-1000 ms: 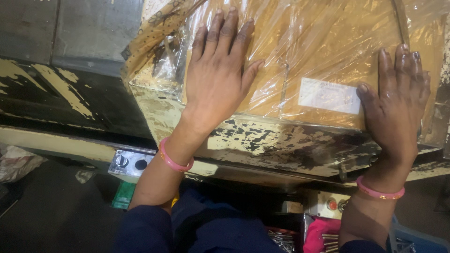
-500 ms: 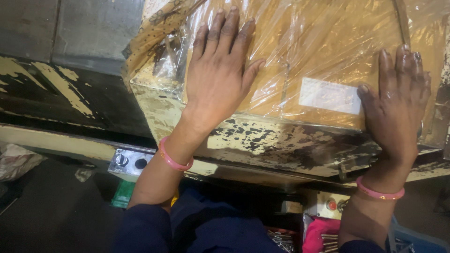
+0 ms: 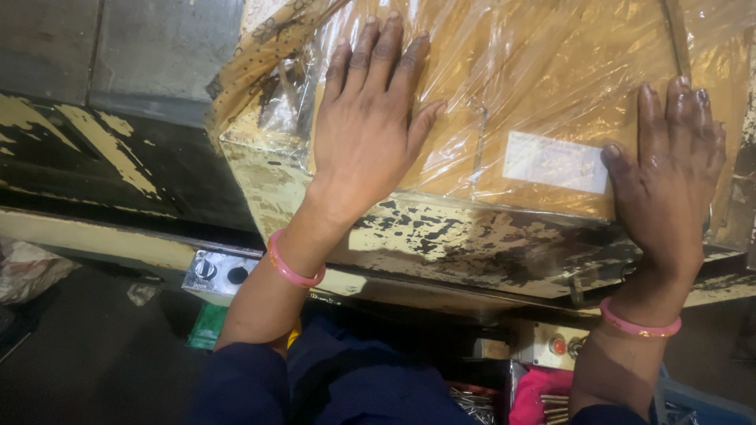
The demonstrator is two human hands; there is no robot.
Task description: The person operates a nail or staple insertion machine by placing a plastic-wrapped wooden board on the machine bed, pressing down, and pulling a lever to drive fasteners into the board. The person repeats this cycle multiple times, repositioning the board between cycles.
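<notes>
In the head view, both of the person's hands lie flat on a brown package wrapped in clear plastic film (image 3: 504, 94), which sits on a worn cream-painted metal block (image 3: 441, 236) with much of its paint flaked off to dark metal. The left hand (image 3: 370, 134) rests palm down on the left part of the package, fingers stretched forward and slightly spread, thumb angled out to the right, gripping nothing. The right hand (image 3: 669, 181) lies palm down at the package's right end, fingers close together and pointing up the frame, thumb just beside a white rectangular label (image 3: 555, 161) under the film; it too grips nothing. Each wrist wears a pink bangle, one on the left (image 3: 293, 269) and one on the right (image 3: 639, 323). Below the block, a small metal control box with a knob (image 3: 216, 271) sits near the left forearm, and another box with a red button (image 3: 551, 345) sits near the right forearm. At the bottom edge, a pink cloth (image 3: 539, 393) lies beside a heap of small metal pins (image 3: 472, 403).
</notes>
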